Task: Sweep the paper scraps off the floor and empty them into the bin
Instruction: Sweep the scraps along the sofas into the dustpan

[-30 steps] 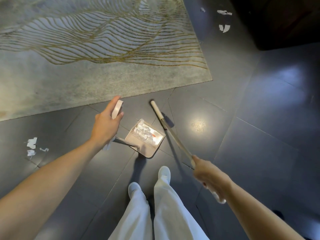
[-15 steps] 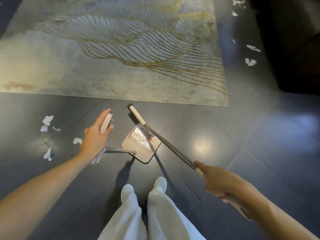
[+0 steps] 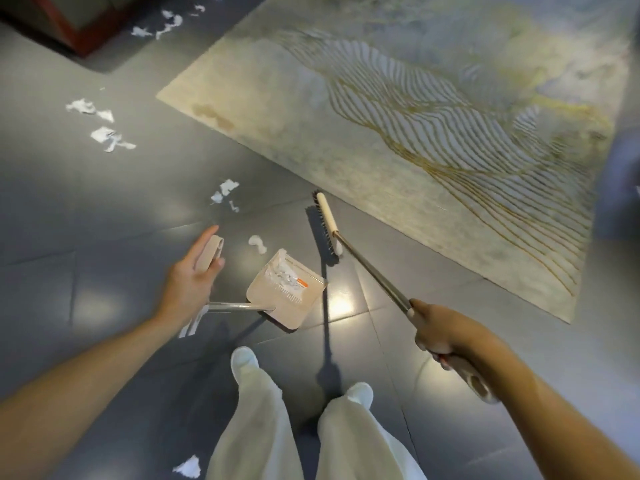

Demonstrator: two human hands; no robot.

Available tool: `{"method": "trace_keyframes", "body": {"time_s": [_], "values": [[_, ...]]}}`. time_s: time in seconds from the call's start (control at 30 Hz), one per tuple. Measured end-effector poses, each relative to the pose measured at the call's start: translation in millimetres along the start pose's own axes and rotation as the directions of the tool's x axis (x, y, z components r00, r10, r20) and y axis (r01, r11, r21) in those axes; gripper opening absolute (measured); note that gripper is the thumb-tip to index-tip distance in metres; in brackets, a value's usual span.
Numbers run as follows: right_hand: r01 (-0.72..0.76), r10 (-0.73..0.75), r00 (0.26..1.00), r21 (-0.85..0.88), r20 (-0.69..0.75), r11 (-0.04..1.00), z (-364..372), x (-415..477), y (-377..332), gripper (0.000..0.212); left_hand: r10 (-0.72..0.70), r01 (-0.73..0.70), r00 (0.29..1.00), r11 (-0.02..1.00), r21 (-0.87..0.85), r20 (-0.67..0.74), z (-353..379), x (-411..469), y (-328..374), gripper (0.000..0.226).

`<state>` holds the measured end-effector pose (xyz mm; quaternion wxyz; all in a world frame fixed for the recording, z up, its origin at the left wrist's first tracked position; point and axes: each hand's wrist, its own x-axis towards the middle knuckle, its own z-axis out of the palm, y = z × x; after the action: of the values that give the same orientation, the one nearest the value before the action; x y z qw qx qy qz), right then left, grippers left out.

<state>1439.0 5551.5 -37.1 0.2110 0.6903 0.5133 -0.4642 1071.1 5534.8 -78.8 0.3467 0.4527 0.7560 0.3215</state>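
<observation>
Broom (image 3: 371, 271) slants up-left toward the rug (image 3: 381, 98), head apparently on floor (image 3: 104, 202); right grip (image 3: 446, 332) wraps its handle, left grip (image 3: 188, 284) holds dustpan (image 3: 268, 294).

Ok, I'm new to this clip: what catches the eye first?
White torn paper scraps litter the dark tiled floor at left. At centre, the left hand holds a beige plastic dustpan already carrying scraps, while the right hand grips a long-handled broom beside the pale wave-patterned rug.
</observation>
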Motion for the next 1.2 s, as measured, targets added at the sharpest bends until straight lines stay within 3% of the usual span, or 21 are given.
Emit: {"method": "trace_keyframes", "body": {"time_s": [0.37,0.57,0.73,0.97,1.2], "values": [[0.001,-0.008,0.993,-0.055,-0.121,0.998,59,77,-205,0.056,-0.12,0.12,0.984,0.993,-0.006,-0.135,-138,79,-85,0.045],[0.066,-0.055,0.993,-0.11,0.101,0.992,99,79,-280,0.057,-0.157,0.152,0.976,0.987,-0.044,-0.148,-166,128,-113,0.043],[0.096,-0.068,0.964,-0.098,0.257,0.991,103,45,-295,0.06,-0.168,0.151,0.972,0.982,-0.113,-0.164,-174,137,-121,0.045],[0.185,-0.147,0.977,-0.267,0.155,0.946,67,36,-326,0.055,-0.209,0.176,0.934,0.975,-0.133,-0.291,-193,123,-140,0.048],[0.286,-0.297,0.955,-0.348,0.023,0.893,9,102,-422,0.035,-0.274,0.237,0.888,0.961,-0.142,-0.37,-216,134,-145,0.053]]}}
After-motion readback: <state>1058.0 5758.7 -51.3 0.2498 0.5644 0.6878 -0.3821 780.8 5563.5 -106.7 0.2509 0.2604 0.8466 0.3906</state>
